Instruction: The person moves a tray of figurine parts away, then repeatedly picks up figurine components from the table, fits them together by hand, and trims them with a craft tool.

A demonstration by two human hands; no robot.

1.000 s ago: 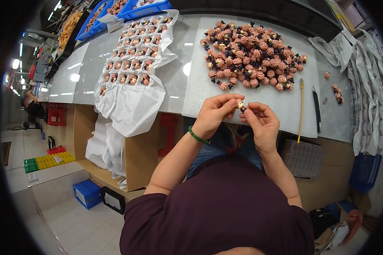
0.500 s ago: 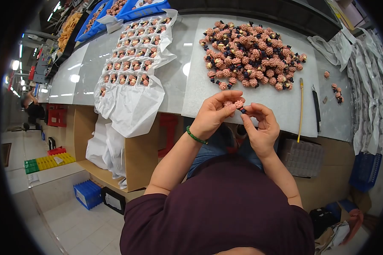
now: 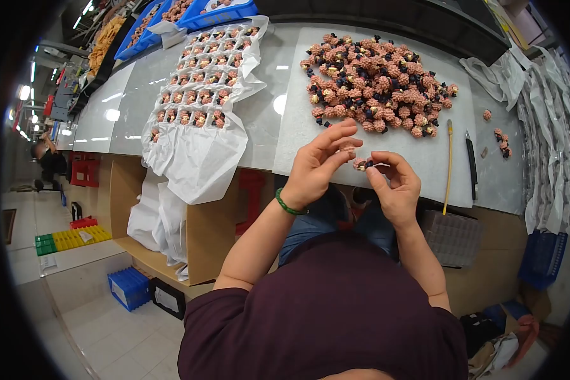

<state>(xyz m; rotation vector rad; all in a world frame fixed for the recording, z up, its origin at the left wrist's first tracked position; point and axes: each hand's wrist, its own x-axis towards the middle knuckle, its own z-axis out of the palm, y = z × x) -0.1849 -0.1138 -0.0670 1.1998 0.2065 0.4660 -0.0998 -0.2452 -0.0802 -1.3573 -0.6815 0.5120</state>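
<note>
Just in front of the table edge, my right hand (image 3: 394,187) pinches a small figurine (image 3: 360,164) with a knobbly pink head and a dark body between thumb and fingers. My left hand (image 3: 316,166), with a green bracelet on its wrist, is curled to the left of it. Another small pink figurine (image 3: 346,148) shows between its fingers, partly hidden. Beyond both hands lies a large pile of similar figurines (image 3: 380,82) on a white foam sheet (image 3: 291,136).
A white-lined compartment tray (image 3: 196,142) holding figurines stands to the left. Right of the pile lie a yellow-handled stick (image 3: 449,168), a black pen-like tool (image 3: 471,164) and a few loose figurines (image 3: 503,143). Blue bins (image 3: 218,16) stand at the back left.
My hands have moved slightly apart. The figurine in my right hand has turned so its head points left, away from my left fingers, which have opened a little.
</note>
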